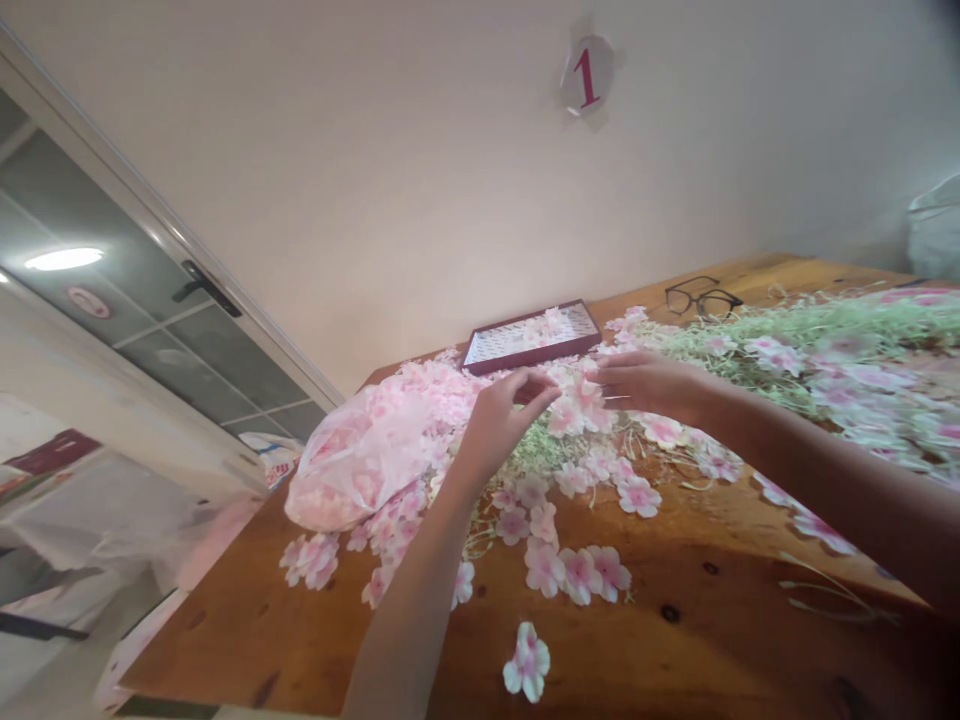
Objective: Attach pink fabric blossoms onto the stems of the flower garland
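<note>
My left hand [512, 405] is over the middle of the table, its thumb and forefinger brought together in a pinch. Whatever lies between those fingertips is too small to make out. To its right, my right hand [649, 385] reaches in from the side with fingers stretched out and slightly apart. Between the two hands shows a cluster of pink artificial flowers [576, 405]; I cannot tell whether the fingers touch it. Pale green artificial stems [536, 450] lie beneath the hands. Loose pink flowers [581, 575] are scattered nearer to me.
A clear plastic bag [352, 465] of pink petals sits at the left. Behind the hands is a dark red shallow box [525, 345] holding some petals. Eyeglasses [703, 300] and a long heap of green stems [840, 325] occupy the wooden table's [247, 620] right. A door [180, 300] stands left.
</note>
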Available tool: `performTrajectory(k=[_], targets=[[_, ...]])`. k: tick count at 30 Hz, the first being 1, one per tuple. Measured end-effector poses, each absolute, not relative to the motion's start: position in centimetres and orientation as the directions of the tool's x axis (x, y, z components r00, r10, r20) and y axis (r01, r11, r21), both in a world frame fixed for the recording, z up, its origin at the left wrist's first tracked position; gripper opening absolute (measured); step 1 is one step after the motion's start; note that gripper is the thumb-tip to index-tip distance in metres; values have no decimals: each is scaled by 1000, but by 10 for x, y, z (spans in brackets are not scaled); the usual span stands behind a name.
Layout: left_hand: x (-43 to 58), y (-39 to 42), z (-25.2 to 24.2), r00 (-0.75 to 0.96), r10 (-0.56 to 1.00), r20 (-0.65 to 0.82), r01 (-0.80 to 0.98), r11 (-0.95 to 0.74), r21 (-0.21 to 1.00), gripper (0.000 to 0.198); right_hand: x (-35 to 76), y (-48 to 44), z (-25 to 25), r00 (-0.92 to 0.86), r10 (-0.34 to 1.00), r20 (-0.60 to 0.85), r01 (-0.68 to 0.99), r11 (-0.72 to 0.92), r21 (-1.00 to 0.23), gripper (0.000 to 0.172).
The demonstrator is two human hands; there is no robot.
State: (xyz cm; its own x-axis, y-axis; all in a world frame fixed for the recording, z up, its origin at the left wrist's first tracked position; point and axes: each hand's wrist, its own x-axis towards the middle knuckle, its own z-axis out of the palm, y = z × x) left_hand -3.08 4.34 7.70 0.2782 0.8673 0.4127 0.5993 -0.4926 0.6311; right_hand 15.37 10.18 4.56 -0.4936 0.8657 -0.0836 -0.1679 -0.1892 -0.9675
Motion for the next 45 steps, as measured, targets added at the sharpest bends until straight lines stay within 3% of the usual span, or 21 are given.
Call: performTrajectory(k=[5,11,16,24,35,41,45], targets=[[-31,44,75,261,893,368,557,-450,698,21,153,102,47,-485,869,-98,-210,-224,-952,5],[-32,45,75,383,828,410,596,-560,575,14,154,106,43,-492,863,-115,-243,-263,-934,7],[-33,46,75,386,811,439,658,-576,485,13,154,107,42,-485,866,-124,-250,-273,-929,6],[-32,45,75,319,831,457,616,-548,567,18,153,104,43,-480,868,-130,-262,-283,-923,7],[-32,47,72,296,863,409,655,-496,570,19,156,102,46,-502,859,-99,-261,-260,-930,10],[-34,47,74,283,888,362,574,-460,678,21,154,101,48,-484,868,-110,-211,-238,-948,10],[-35,48,74,299,896,328,620,-444,647,23,154,100,48,-470,876,-113,-182,-221,-958,11]])
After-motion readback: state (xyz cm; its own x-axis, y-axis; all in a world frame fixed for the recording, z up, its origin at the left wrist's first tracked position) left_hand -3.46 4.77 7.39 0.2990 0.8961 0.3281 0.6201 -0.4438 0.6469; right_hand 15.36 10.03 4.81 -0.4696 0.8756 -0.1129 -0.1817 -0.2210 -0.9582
